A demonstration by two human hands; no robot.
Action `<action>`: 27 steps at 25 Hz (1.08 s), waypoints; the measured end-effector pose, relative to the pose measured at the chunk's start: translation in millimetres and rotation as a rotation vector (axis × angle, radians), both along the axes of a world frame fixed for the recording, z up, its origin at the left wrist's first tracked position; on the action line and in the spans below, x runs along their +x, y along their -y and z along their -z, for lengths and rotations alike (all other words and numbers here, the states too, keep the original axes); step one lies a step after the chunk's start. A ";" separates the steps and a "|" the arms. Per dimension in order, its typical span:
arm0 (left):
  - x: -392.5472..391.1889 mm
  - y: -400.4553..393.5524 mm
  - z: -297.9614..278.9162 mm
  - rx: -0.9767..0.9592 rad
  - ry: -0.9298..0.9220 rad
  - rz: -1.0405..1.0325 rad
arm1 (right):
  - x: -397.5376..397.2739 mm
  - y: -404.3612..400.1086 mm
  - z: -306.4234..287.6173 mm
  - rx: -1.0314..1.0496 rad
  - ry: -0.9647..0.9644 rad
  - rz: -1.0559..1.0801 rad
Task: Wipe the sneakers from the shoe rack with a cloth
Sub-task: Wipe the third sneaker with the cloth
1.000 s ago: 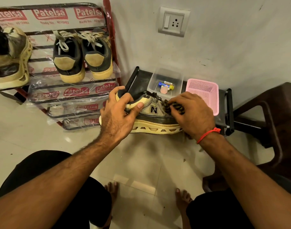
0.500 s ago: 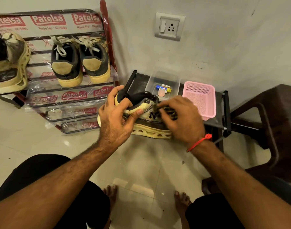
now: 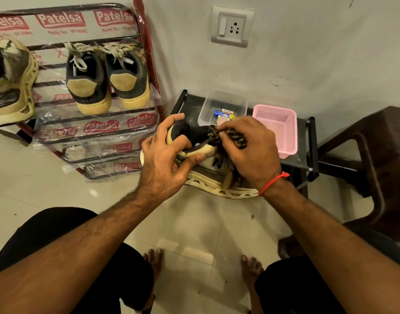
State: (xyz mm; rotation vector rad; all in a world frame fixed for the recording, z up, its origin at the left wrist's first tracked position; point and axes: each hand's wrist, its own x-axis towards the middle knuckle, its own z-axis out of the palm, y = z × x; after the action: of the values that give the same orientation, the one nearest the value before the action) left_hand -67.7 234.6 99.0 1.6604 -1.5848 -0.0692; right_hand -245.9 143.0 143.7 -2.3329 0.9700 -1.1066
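A person's left hand (image 3: 165,164) grips the heel collar of a sneaker (image 3: 208,168) held above the floor, in front of a low black bench (image 3: 307,141), while the right hand (image 3: 251,152) pinches a bunched dark checked cloth (image 3: 230,138) against the tongue and laces. Wiping well here likely calls for a firm heel hold and short strokes, turning the shoe to expose each side. The sneaker lies between both hands, the cloth under the right fingers; three more sneakers wait on the shoe rack (image 3: 99,130)
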 end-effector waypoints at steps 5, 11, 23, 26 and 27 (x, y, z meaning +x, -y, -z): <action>-1.4 0.1 0.5 0.025 0.018 0.001 | 2.0 -8.8 5.0 -0.071 -0.101 -0.101; 4.1 0.2 -2.4 -0.025 0.013 -0.016 | -0.5 -5.0 7.1 -0.058 -0.091 -0.105; 4.1 1.3 0.1 0.008 -0.018 -0.045 | -9.0 2.8 0.2 0.057 0.003 -0.028; 4.7 3.0 -1.6 -0.003 -0.066 -0.082 | 0.3 -21.5 1.1 0.000 -0.030 -0.210; 4.9 3.1 -1.5 0.005 -0.070 -0.092 | -0.1 -17.3 3.2 0.004 -0.045 -0.196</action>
State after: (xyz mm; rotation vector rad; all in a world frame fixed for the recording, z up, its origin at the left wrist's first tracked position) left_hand -62.7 231.4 100.5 1.7141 -1.4550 -0.0824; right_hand -246.0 160.3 140.5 -2.3992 0.7380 -0.9776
